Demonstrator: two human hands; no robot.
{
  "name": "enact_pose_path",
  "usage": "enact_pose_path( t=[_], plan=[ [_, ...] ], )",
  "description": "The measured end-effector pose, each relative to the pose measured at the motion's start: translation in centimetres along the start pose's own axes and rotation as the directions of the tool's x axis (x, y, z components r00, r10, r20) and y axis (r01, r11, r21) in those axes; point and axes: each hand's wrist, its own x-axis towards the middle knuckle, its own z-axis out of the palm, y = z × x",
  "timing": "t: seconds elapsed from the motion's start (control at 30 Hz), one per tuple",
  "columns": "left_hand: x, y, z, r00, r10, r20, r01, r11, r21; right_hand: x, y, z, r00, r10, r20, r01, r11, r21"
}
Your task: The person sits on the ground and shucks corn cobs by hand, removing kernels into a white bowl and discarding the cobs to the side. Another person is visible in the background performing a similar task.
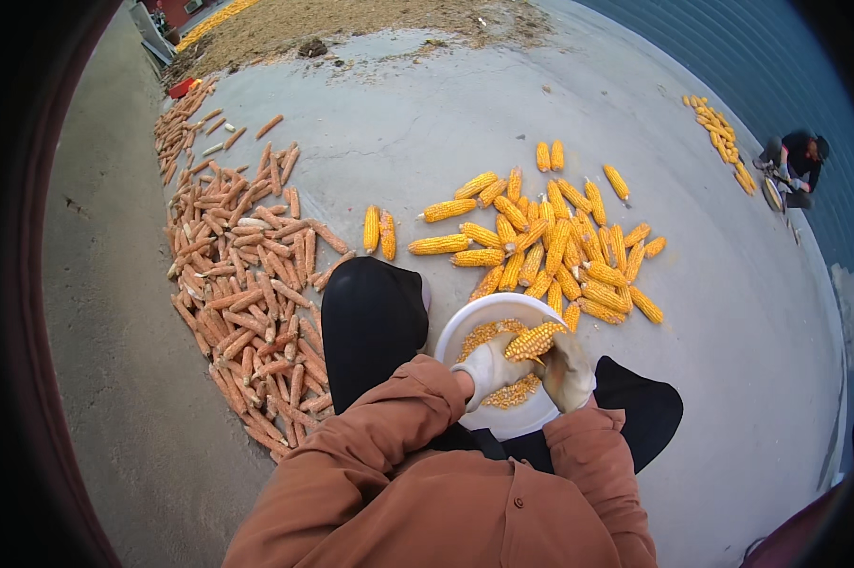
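Note:
Partly stripped, a yellow ear of corn [533, 342] is held over a white basin [515, 424] between my knees. My left hand [494, 366], in a pale work glove, grips the ear from the left and below. At its right end, my right hand [569, 370], in a soiled pale glove, is closed around it; the fingers are largely hidden. Loose corn kernels [512, 392] lie in the basin, partly covered by my left hand and forearm. Just beyond the basin's far rim, a heap of unshelled corn ears [558, 245] rests on the concrete.
Bare corncobs [256, 305] are piled at my left. Two corn ears [379, 232] lie apart beyond my left knee. At far right, a person [796, 167] sits beside more corn ears [721, 135] and a blue corrugated wall [739, 57]. Chaff [356, 18] covers the ground at the back.

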Motion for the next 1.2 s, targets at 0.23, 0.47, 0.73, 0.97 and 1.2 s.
enact_pose_path(
  t=[0.23, 0.47, 0.73, 0.97, 1.2],
  plan=[
    [0.3, 0.9, 0.4, 0.988, 0.152, 0.011, -0.146, 0.919, 0.367, -0.4, -1.6, 0.0, 0.998, 0.020, -0.052, -0.027, 0.991, -0.128],
    [0.1, 2.3, -1.4, 0.876, -0.174, 0.450, 0.253, 0.960, -0.121, -0.2, -1.6, -1.0, 0.994, -0.106, 0.041, 0.106, 0.994, -0.004],
    [0.3, 1.3, -0.4, 0.977, 0.014, 0.213, -0.130, 0.831, 0.541, 0.2, -0.8, -0.9, 0.999, -0.042, -0.015, 0.037, 0.969, -0.246],
    [-0.2, 1.1, -0.2, 0.968, -0.128, 0.218, -0.012, 0.839, 0.544, 0.7, -0.1, -1.6, 0.998, -0.023, 0.054, 0.053, 0.735, -0.676],
    [0.1, -2.4, 2.7, 0.956, -0.237, 0.173, 0.091, 0.800, 0.593, 1.3, 4.8, -3.3, 0.962, 0.035, -0.270, -0.171, 0.849, -0.500]
  ],
)
